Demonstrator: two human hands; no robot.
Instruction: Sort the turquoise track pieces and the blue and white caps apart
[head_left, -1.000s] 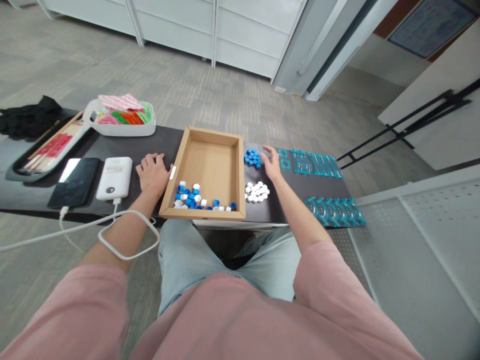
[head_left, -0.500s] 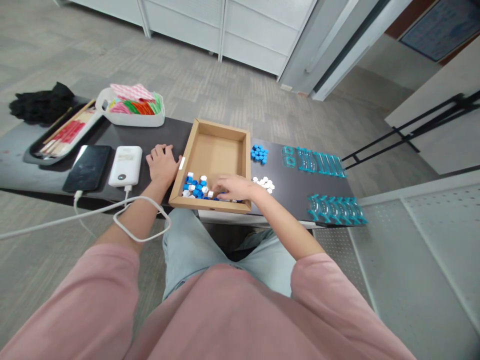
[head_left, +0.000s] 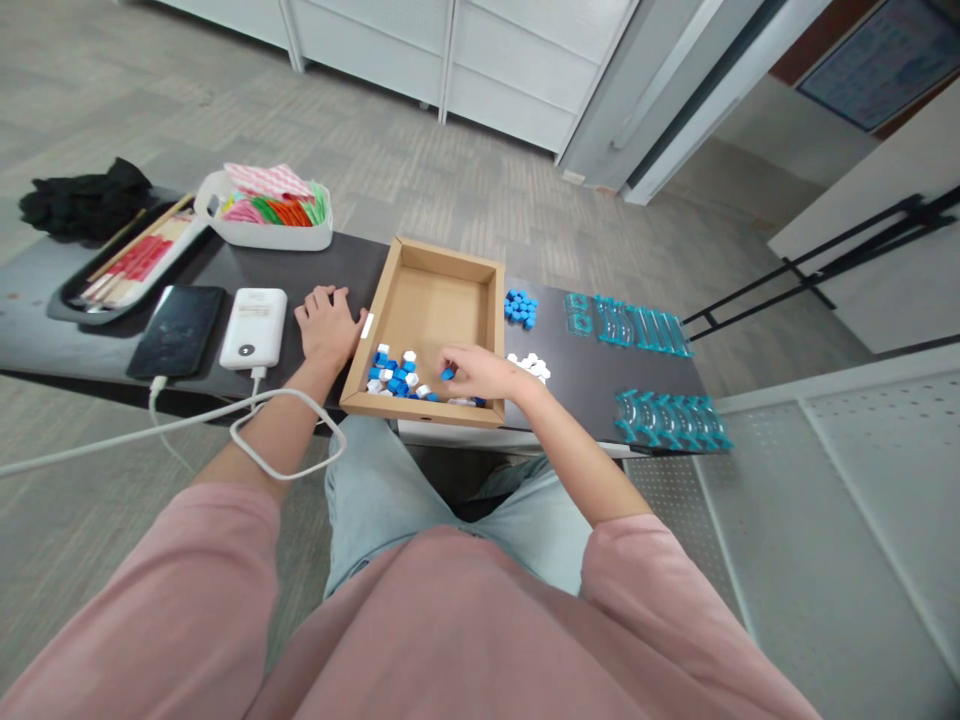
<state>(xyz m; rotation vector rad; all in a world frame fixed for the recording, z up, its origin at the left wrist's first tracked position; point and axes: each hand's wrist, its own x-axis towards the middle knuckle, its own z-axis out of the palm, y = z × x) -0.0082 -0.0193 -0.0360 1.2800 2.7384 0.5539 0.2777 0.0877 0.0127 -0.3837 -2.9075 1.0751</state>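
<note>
Inside the shallow cardboard box [head_left: 497, 300], my right hand [head_left: 474, 372] is closed, pinching a small blue hexagonal block [head_left: 448, 374] above the near side. Mixed blue and white hexagonal blocks [head_left: 397, 378] lie along the box's near edge, some of them partly under my right hand. My left hand [head_left: 328, 325] rests flat on the table with fingers spread, beside the box's left wall. Right of the box, a group of blue blocks [head_left: 520, 309] sits behind a group of white blocks [head_left: 531, 366].
A white power bank [head_left: 253, 328] and a black phone [head_left: 177, 332] lie left, their white cable [head_left: 300, 397] looping over my left forearm. Behind them stand a white basket [head_left: 277, 236] and a tray [head_left: 67, 300] of sticks. Teal clear plastic pieces [head_left: 671, 420] line the table's right end.
My right hand has lifted slightly and shifted right from the blocks in the box. A blue block now shows between its fingertips. My left hand has stayed in place.
</note>
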